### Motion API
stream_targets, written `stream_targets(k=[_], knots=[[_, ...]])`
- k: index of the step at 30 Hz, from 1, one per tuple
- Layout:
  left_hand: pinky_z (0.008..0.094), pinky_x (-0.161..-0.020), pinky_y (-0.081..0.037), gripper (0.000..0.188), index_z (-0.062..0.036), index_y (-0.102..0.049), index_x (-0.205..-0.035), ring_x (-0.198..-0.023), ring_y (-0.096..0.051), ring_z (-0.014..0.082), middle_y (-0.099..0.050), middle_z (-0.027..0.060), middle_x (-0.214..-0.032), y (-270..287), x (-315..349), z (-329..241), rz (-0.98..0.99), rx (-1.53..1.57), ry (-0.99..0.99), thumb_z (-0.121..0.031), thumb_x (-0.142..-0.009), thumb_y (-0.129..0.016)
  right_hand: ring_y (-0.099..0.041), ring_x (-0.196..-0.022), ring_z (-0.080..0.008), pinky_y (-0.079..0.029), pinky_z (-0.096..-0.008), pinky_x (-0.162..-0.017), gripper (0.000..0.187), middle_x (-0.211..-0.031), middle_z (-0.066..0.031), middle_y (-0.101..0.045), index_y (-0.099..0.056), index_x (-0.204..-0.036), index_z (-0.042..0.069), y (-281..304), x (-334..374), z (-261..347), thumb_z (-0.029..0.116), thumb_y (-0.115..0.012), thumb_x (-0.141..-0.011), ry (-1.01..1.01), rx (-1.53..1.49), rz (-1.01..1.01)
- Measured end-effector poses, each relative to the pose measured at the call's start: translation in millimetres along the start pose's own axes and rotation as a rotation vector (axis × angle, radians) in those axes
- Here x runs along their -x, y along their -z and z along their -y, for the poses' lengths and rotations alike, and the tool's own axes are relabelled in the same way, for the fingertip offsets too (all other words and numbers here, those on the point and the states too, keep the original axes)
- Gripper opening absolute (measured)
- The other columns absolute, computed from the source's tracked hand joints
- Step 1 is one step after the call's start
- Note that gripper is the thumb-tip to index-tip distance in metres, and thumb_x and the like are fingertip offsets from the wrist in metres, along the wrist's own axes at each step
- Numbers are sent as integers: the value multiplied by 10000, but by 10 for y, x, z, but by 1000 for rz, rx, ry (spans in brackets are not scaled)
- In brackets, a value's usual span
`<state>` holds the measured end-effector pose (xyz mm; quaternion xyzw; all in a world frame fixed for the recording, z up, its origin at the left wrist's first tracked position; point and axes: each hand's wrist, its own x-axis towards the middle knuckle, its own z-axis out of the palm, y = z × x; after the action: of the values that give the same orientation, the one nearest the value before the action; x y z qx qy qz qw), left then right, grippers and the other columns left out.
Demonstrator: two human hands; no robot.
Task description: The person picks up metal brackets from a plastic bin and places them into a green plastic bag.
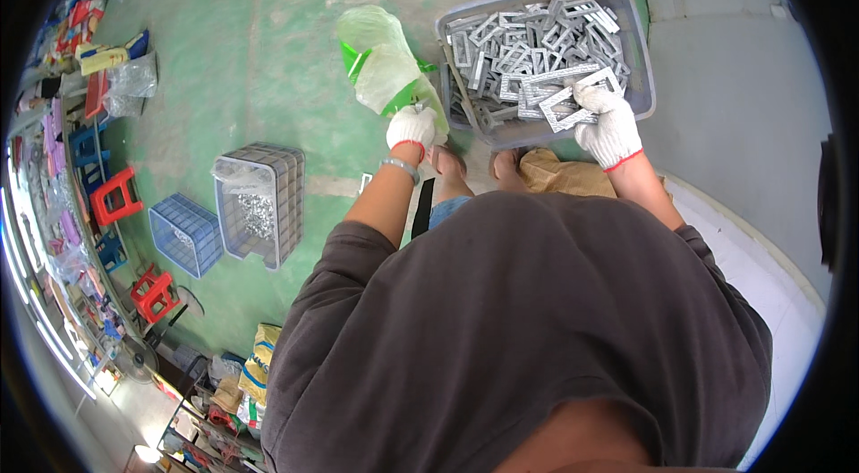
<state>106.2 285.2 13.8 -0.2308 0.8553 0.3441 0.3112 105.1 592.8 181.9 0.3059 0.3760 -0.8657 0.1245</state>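
My right hand [611,126], in a white knitted glove with a red cuff, grips a silver rectangular metal frame [557,108] over the near right corner of a grey plastic tub [646,70]. Many similar open-centred metal frames [514,57] are heaped in the tub. To the left, my gloved left hand [412,127] is closed at the near end of a white and green plastic sack [385,66], which lies slack on the floor. The fingertips of that hand are partly hidden, and a small greyish bit shows beside them.
A brown sack [564,176] lies by my feet under the tub. Further left stand a grey crate [291,196] holding small metal pieces and a blue crate [201,236]. Red stools [116,196] and cluttered shelves line the left side; a grey wall [734,88] bounds the right.
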Motion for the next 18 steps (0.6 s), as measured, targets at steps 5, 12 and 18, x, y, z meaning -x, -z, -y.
stream_targets(k=[5, 12, 18], knots=[[458, -948, -505, 558, -79, -546, -1330, -1131, -600, 474, -554, 281, -1319, -6, -313, -39, -111, -167, 173, -362, -852, -603, -676, -907, -299, -583, -447, -810, 270, -975, -163, -692, -608, -1087, -4, 44, -36, -56, -38, -605, -819, 29, 31, 78], [420, -592, -597, 601, 76, -374, -1338, -846, -701, 313, -593, 216, -1170, 305, -613, 799, -49, 542, 326, -159, -857, -649, -643, -1063, -358, -508, -467, -982, 281, -1117, -225, -664, -645, -1047, -79, -102, -96, -112, 22, -616, -786, -49, -17, 260], [310, -603, -560, 504, -19, -556, -1265, -804, -695, 235, -672, 127, -1068, 947, 707, -622, 450, 1125, -13, -424, -968, -588, -567, -1221, -372, -442, -470, -1075, 529, -1333, -250, -566, -565, -1226, -124, -408, -63, -109, 47, -621, -729, -91, -20, 456]])
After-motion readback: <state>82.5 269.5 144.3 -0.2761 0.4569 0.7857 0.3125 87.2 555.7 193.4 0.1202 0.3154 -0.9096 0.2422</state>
